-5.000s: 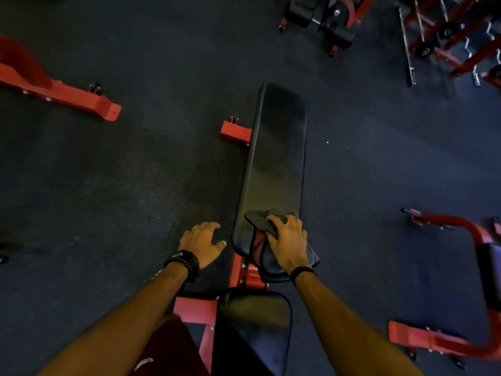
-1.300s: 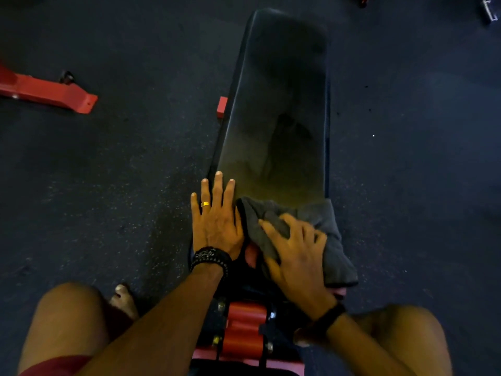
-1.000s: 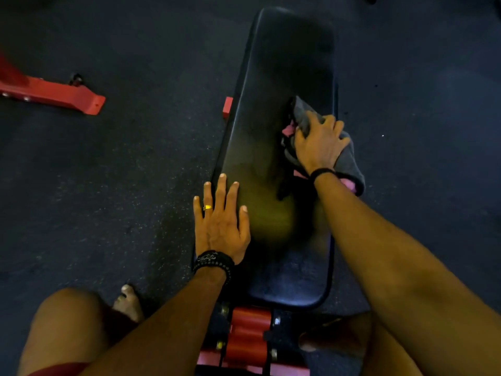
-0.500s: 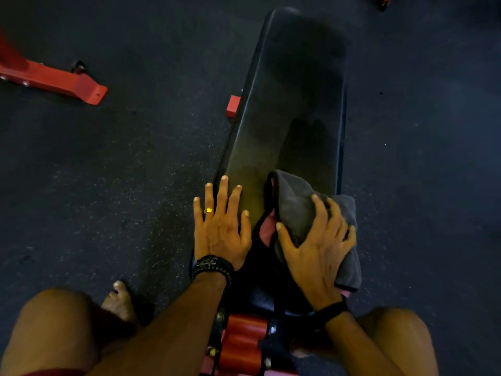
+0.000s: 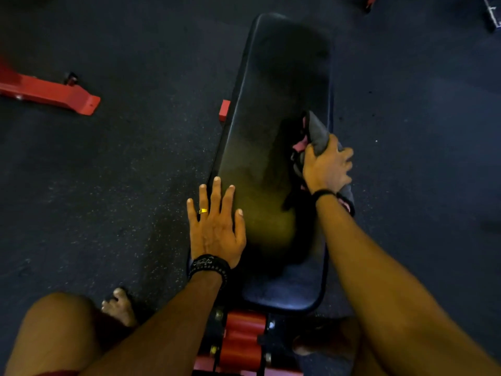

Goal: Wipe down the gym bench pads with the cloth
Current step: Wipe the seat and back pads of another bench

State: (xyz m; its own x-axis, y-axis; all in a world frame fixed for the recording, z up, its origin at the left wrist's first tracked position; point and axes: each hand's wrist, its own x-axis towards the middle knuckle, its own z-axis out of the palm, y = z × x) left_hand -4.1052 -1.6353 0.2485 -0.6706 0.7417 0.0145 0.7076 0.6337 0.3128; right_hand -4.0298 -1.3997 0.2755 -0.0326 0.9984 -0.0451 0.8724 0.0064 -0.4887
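Cloth [image 5: 317,132]: grey, with a pink edge showing, bunched under the right hand [image 5: 326,166] at the right edge of the bench pad [image 5: 271,118], centre-right of the frame. Right-hand grip: fingers curled over the bunched fabric, palm down; part of the cloth trails below the wrist over the pad's edge. Left hand [image 5: 214,226]: flat, fingers straight and slightly spread, resting on the pad's left edge in the lower centre; it holds nothing.

Handling judgement: cloth is soft, light and limp, likely to fold and drag unless gathered; best held as a wad under the palm, as now. Pad looks smooth, firm and possibly slick.

Orientation: pad's long axis runs from the lower centre of the frame to the upper centre, leaning slightly right; the near rounded end sits above the red frame [image 5: 241,340]. Cloth wad lies roughly along that axis. Red bar [image 5: 51,93] lies on the floor [image 5: 122,172], left of frame.
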